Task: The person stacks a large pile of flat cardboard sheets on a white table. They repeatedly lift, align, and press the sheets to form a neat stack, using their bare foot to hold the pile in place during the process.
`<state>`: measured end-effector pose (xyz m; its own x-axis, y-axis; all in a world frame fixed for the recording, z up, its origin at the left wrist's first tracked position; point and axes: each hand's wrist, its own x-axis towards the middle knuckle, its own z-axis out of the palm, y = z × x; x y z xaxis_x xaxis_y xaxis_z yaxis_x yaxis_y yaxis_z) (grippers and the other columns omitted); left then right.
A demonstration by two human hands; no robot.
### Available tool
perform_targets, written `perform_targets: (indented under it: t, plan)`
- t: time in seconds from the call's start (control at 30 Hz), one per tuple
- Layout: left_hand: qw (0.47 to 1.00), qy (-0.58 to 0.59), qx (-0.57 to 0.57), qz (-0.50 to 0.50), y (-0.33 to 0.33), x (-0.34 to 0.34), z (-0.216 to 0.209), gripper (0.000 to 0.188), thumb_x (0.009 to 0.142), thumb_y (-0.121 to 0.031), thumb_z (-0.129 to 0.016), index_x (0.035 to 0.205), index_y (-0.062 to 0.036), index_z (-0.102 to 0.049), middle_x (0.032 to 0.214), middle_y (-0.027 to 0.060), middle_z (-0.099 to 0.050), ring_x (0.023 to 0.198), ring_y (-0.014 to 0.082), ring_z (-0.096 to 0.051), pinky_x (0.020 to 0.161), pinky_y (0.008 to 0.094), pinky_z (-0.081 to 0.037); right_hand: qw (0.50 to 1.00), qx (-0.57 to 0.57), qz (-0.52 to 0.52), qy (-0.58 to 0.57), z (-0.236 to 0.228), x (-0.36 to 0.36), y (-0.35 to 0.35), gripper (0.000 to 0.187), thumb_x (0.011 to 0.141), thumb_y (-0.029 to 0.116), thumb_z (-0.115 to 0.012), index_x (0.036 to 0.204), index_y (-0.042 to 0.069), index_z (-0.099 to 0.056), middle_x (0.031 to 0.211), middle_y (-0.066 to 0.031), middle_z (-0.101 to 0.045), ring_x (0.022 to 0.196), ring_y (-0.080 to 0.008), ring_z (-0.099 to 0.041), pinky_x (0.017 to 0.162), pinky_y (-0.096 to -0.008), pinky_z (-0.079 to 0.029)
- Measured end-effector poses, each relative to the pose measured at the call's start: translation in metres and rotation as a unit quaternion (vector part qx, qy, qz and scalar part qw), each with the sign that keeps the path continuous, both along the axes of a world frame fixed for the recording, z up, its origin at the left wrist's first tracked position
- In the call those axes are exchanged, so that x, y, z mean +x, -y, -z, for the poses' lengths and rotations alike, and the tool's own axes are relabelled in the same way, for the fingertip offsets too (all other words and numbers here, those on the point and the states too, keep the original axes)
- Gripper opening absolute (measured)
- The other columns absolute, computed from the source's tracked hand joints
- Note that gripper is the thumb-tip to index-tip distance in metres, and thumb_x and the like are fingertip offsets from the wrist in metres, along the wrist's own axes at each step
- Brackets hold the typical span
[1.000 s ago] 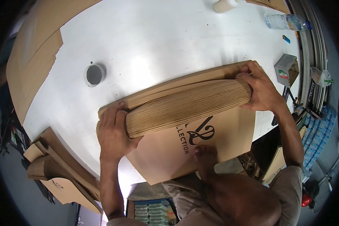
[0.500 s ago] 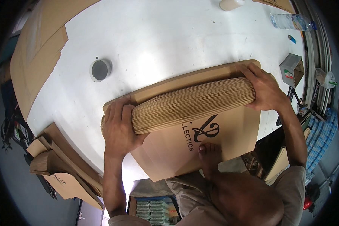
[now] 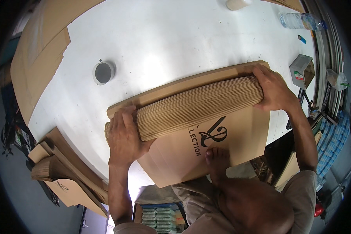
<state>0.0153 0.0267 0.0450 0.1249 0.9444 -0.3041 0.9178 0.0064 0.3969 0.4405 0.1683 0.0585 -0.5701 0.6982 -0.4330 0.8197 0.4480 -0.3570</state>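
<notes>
A thick stack of brown kraft paper bags [image 3: 199, 105] lies across the white table in front of me, its many layered edges fanned up in a curved ridge. The top one carries a black printed design. My left hand [image 3: 125, 134] is wrapped round the ridge's left end, thumb on the near side and fingers over the far side. At the right end, my right hand [image 3: 275, 89] clasps the ridge the same way. My bare foot [image 3: 217, 159] rests on the flat near part of the stack. Some fingertips are hidden behind the layers.
A round grey-white ring [image 3: 104, 72] stands on the white table [image 3: 156, 50]. Cardboard sheets [image 3: 37, 62] lie at left, more brown bags [image 3: 62, 175] below them. At right are a plastic bottle [image 3: 302, 21], a lighter [image 3: 301, 39] and a grey open box [image 3: 301, 71].
My right hand has shifted slightly at its end of the stack. The ridge of layers has spread a little higher; both hands keep their hold.
</notes>
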Motion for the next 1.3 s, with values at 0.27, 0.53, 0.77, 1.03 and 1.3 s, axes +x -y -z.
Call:
perform_targets:
  t: [0.27, 0.53, 0.77, 1.03, 1.3]
  plan:
    - [0.997, 0.02, 0.051, 0.058, -0.011, -0.008, 0.004, 0.079, 0.066, -0.046, -0.098, 0.121, -0.0024, -0.063, 0.13, 0.019, -0.067, 0.12, 0.0416, -0.066, 0.1, 0.0526, -0.053, 0.998, -0.034, 0.021, 0.056, -0.015, -0.003, 0.007, 0.095, 0.062, 0.03, -0.095, 0.148, 0.011, -0.058, 0.143, -0.019, -0.062, 0.133, -0.0421, -0.06, 0.111, -0.0537, -0.052]
    - [1.0, 0.006, -0.01, 0.012, -0.001, -0.001, 0.0, 0.081, 0.065, -0.048, -0.099, 0.121, -0.0018, -0.063, 0.128, 0.0189, -0.067, 0.119, 0.0417, -0.066, 0.099, 0.0521, -0.053, 0.999, -0.03, 0.023, 0.037, -0.004, -0.015, 0.0, 0.099, 0.058, 0.033, -0.096, 0.148, 0.007, -0.062, 0.132, -0.019, -0.063, 0.124, -0.0422, -0.065, 0.108, -0.0546, -0.053]
    - [0.998, 0.006, 0.031, 0.053, -0.006, -0.007, 0.004, 0.094, 0.062, -0.049, -0.1, 0.131, -0.0004, -0.059, 0.13, 0.0204, -0.066, 0.123, 0.0422, -0.065, 0.104, 0.0553, -0.053, 0.994, -0.061, 0.008, 0.087, -0.022, -0.007, 0.002, 0.093, 0.067, 0.031, -0.094, 0.149, 0.01, -0.057, 0.148, -0.0194, -0.061, 0.138, -0.0421, -0.058, 0.113, -0.0542, -0.051]
    - [0.999, -0.017, -0.037, 0.012, -0.008, 0.001, -0.009, 0.085, 0.061, -0.046, -0.101, 0.123, -0.0006, -0.065, 0.131, 0.0211, -0.064, 0.124, 0.0446, -0.063, 0.106, 0.0563, -0.052, 0.999, 0.013, 0.005, 0.051, -0.001, -0.004, 0.004, 0.102, 0.057, 0.027, -0.095, 0.15, 0.005, -0.058, 0.125, -0.0188, -0.063, 0.119, -0.0421, -0.065, 0.108, -0.0523, -0.053]
    - [1.0, 0.018, -0.003, 0.023, -0.006, -0.001, -0.006, 0.081, 0.062, -0.043, -0.099, 0.12, 0.0019, -0.064, 0.129, 0.022, -0.066, 0.126, 0.0453, -0.064, 0.108, 0.0572, -0.052, 0.998, -0.027, 0.007, 0.062, -0.019, -0.007, 0.001, 0.083, 0.063, 0.028, -0.093, 0.139, 0.006, -0.067, 0.139, -0.0163, -0.06, 0.132, -0.0389, -0.06, 0.111, -0.0497, -0.052]
